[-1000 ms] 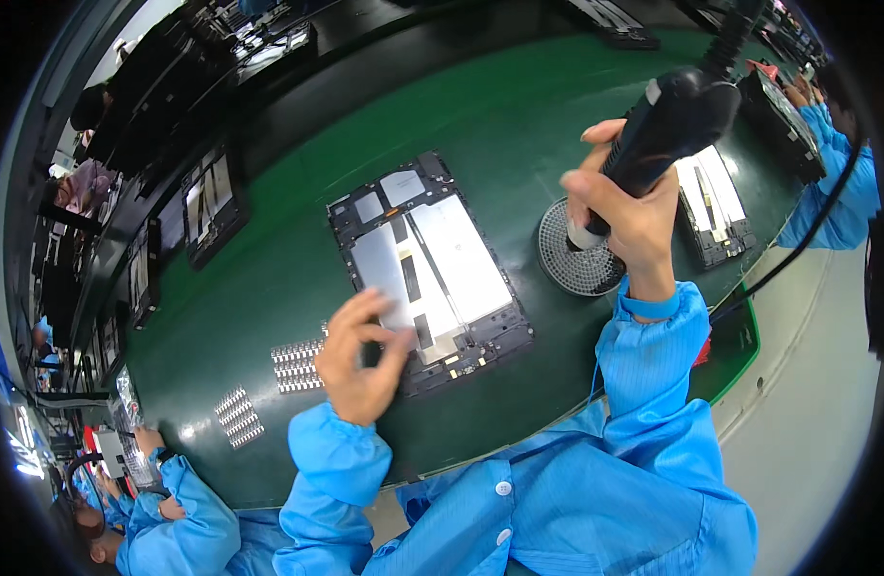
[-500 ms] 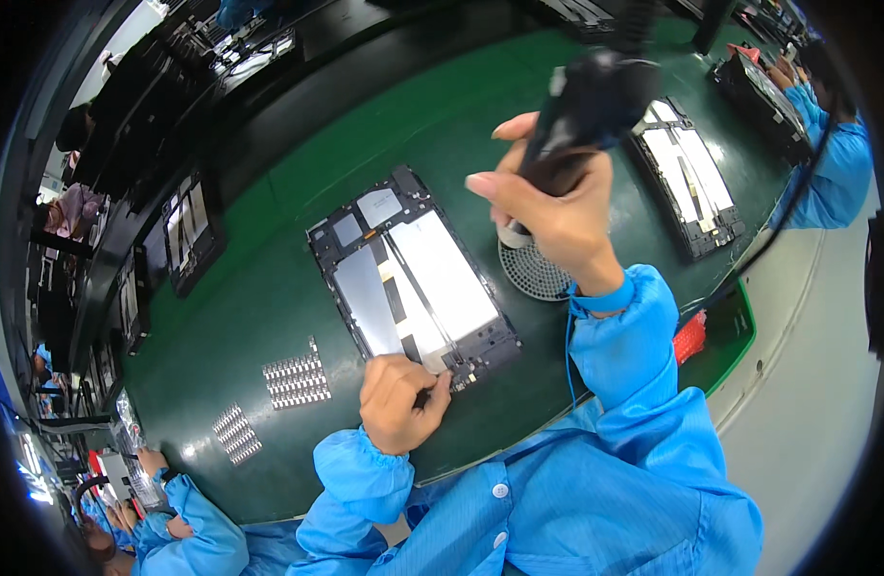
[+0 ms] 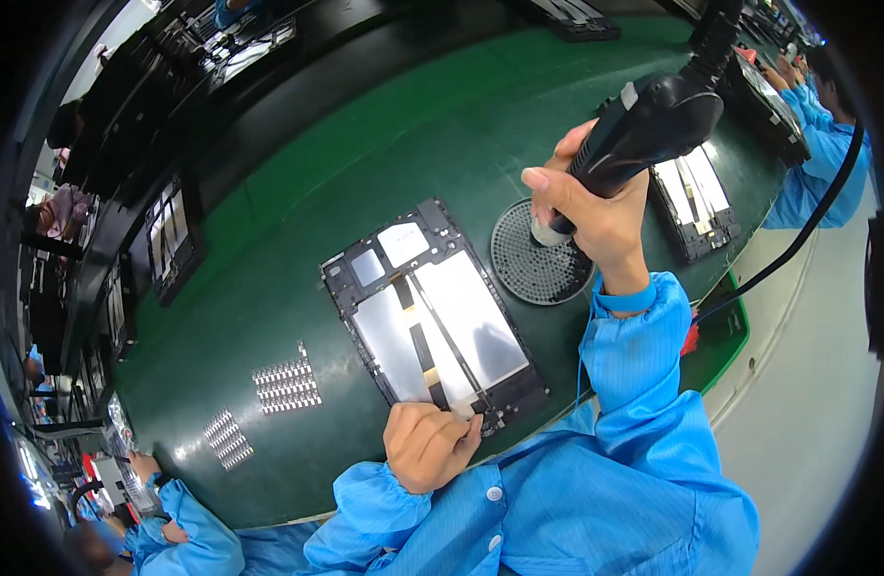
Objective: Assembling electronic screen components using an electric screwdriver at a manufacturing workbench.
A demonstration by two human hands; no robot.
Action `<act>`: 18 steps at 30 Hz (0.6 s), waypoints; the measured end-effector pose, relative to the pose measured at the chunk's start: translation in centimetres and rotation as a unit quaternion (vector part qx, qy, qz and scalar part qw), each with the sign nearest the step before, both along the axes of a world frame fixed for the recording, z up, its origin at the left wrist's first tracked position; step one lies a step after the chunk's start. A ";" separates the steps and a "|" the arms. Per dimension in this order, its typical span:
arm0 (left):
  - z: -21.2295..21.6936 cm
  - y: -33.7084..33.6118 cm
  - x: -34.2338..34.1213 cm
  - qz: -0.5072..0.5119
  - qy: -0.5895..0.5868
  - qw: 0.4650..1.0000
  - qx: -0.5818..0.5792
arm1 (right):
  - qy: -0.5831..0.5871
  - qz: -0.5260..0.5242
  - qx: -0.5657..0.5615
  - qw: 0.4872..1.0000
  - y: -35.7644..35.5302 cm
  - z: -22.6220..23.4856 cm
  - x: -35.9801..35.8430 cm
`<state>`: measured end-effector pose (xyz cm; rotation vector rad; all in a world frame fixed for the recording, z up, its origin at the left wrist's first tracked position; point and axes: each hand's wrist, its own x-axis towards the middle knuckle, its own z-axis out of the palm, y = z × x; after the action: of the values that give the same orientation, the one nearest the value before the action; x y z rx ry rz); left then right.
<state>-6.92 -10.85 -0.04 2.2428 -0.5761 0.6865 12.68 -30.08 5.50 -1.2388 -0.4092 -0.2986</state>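
An opened tablet [image 3: 379,317], with silver battery panels in a black frame, lies tilted on the green table in front of me. My left hand [image 3: 429,444] is closed at its near edge, fingers curled, thumb and forefinger at the board end. A black electric screwdriver [image 3: 626,139] with a thick cord is held in my right hand [image 3: 600,211], fingers wrapped round its grip. Its whitish nose points down over a round grey perforated screw tray [image 3: 519,274], right of the tablet. The very tip cannot be made out.
Two sheets of small metal parts [image 3: 287,386] lie left of the tablet. Another opened tablet [image 3: 696,206] rests at the right, beyond the tray. A green bin [image 3: 732,336] is below the right table edge. Co-workers in blue [image 3: 197,528] sit on both sides.
My right hand and the screwdriver have moved right and slightly down, and more of the screw tray shows. The tablet and my left hand appear further right and nearer me.
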 end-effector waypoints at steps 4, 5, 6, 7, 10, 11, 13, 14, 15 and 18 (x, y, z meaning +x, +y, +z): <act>-0.1 -1.0 0.1 0.015 -0.001 1.000 -0.008 | 0.013 0.015 -0.007 1.000 0.5 -0.2 -0.5; -0.2 -1.3 0.0 0.019 0.001 1.000 -0.006 | 0.013 0.014 -0.008 1.000 0.6 -0.2 -0.5; -0.3 -1.5 -0.2 0.024 0.003 1.000 -0.004 | 0.017 0.017 -0.010 1.000 0.7 -0.2 -0.6; -0.3 -1.7 -0.3 0.026 0.003 1.000 -0.004 | 0.022 0.020 -0.012 0.999 0.8 -0.1 -0.6; -0.4 -1.9 -0.5 0.029 0.008 1.000 -0.001 | 0.029 0.025 -0.011 0.999 0.8 -0.2 -0.5; -0.4 -1.9 -0.6 0.031 0.007 0.999 -0.003 | 0.030 0.025 -0.012 0.999 0.9 -0.2 -0.4; -0.6 -1.9 -0.5 0.029 0.006 1.000 -0.006 | 0.027 0.024 -0.025 0.999 0.8 -0.3 -0.4; -0.6 -2.0 -0.5 0.027 0.008 1.000 -0.007 | 0.028 0.022 -0.026 0.999 0.8 -0.4 -0.4; -0.4 -2.0 -0.4 0.027 0.010 1.000 -0.008 | 0.026 0.022 -0.026 0.999 0.8 -0.5 -0.3; 0.0 -2.2 -0.2 0.023 0.014 0.999 -0.027 | 0.022 0.021 -0.027 0.999 0.8 -0.5 -0.2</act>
<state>-7.15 -13.04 -0.05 2.2185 -0.4874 0.6858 12.48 -29.26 4.99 -1.2860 -0.4069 -0.2255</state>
